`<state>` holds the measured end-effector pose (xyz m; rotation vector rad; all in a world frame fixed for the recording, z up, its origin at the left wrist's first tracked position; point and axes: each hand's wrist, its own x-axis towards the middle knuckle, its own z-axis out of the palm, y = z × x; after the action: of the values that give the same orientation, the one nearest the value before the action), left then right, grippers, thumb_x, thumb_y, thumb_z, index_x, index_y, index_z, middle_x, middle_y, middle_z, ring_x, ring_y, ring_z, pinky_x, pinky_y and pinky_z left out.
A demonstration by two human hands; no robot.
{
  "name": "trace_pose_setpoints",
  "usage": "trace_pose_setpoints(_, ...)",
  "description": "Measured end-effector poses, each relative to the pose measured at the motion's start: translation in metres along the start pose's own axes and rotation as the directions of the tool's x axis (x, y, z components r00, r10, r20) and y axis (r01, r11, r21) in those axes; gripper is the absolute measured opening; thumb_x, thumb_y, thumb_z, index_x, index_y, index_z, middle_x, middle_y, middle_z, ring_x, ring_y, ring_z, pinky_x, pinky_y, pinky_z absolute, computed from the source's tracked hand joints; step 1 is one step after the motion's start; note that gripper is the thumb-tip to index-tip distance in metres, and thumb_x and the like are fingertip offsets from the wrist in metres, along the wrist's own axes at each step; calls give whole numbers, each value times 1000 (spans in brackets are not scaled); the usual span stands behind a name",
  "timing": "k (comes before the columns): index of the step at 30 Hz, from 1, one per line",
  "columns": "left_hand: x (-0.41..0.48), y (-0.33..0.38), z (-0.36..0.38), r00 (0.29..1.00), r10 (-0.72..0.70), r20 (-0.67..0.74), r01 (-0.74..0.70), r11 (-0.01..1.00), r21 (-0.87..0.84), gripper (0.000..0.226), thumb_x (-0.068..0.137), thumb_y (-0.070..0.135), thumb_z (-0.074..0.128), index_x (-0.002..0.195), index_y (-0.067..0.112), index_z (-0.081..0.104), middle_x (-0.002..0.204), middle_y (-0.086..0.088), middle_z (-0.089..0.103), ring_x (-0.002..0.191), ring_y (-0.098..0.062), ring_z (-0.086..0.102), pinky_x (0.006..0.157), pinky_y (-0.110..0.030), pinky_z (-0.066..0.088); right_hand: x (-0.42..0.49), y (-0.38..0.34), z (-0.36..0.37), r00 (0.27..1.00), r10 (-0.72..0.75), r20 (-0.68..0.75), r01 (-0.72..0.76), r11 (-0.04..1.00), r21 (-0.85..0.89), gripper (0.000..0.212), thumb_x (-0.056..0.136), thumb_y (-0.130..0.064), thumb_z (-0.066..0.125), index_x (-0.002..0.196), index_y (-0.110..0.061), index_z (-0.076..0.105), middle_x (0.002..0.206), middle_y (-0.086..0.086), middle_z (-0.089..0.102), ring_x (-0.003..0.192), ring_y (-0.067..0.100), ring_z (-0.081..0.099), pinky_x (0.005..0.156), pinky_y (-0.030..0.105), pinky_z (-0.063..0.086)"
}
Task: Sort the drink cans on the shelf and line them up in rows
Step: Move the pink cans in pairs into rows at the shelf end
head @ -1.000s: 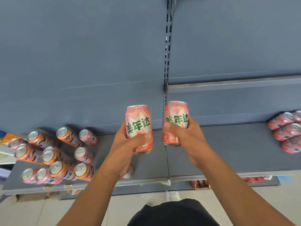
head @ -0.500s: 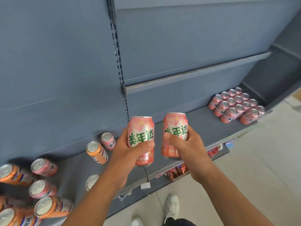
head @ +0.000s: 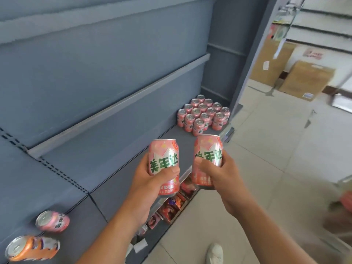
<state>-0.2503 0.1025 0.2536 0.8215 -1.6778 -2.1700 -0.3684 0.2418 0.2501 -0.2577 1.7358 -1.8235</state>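
Both pink cans in the hands look like glossy printed metal; beyond them the grey shelf is matt, the floor tiles smooth.

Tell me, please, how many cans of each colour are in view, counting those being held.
Pink cans: 17, being the left can in the left hand, the right can in the right hand, 14 as best I can count in the far block, and 1 loose can
Orange can: 1
Total: 18

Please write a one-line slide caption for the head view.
Left hand and right hand each hold a pink can near the pink can block on the shelf.
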Motion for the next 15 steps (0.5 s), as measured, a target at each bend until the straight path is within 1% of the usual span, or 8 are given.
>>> trace_pose_setpoints(2, 17, -3, 42, 999, -2, 48, 2, 1000, 13, 53, 62, 17, 81, 111, 25, 62, 88, 2, 75, 72, -12, 72, 55, -22, 55, 11, -7, -41, 999, 1, -38, 0, 1000, 26, 50, 69, -32, 79, 114, -19, 61, 97, 9, 72, 84, 27, 73, 62, 36, 58)
trace_pose_setpoints(4, 35, -6, 85, 996, -1, 84, -1, 1000, 24, 54, 61, 13, 83, 110, 23, 62, 84, 1, 75, 69, -11, 72, 54, -23, 55, 20, -15, -83, 997, 1, -75, 1, 1000, 31, 54, 70, -32, 79, 118, -19, 59, 101, 9, 72, 87, 27, 74, 64, 38, 60)
trace_pose_setpoints(6, 51, -8, 125, 993, -1, 116, -3, 999, 33, 51, 63, 17, 79, 111, 22, 62, 87, 0, 76, 72, -13, 72, 55, -26, 57, 28, -24, -122, 993, -2, -115, 6, 1000, 27, 56, 71, -29, 81, 120, -18, 58, 101, 7, 73, 85, 23, 74, 65, 38, 60)
trace_pose_setpoints(9, 74, -11, 174, 988, -10, 152, 3, 999, 44, 51, 64, 24, 78, 112, 26, 63, 98, -7, 75, 83, -23, 73, 67, -39, 61, 37, -37, -171, 986, -7, -167, 15, 999, 47, 48, 77, -18, 82, 119, -14, 59, 92, 3, 73, 74, 15, 73, 59, 32, 57)
trace_pose_setpoints(12, 95, -13, 210, 978, -27, 208, 14, 998, 64, 59, 62, 28, 83, 117, 27, 63, 110, -14, 71, 101, -38, 69, 85, -55, 56, 48, -45, -205, 979, 1, -206, 15, 997, 78, 36, 84, -12, 76, 116, -14, 59, 88, 2, 74, 70, 13, 73, 56, 28, 56)
trace_pose_setpoints(13, 102, -14, 220, 975, -30, 222, 14, 997, 71, 62, 60, 30, 83, 119, 27, 63, 111, -15, 71, 103, -40, 67, 89, -58, 54, 53, -47, -214, 977, 2, -214, 16, 996, 85, 34, 85, -12, 75, 115, -15, 59, 86, 0, 74, 70, 13, 73, 55, 27, 56)
trace_pose_setpoints(15, 117, -14, 236, 971, -32, 238, 12, 996, 84, 65, 60, 31, 83, 121, 25, 63, 112, -15, 71, 105, -41, 67, 90, -60, 54, 64, -48, -228, 974, 3, -228, 18, 996, 91, 31, 85, -12, 74, 113, -15, 60, 83, -3, 75, 70, 12, 73, 55, 26, 55)
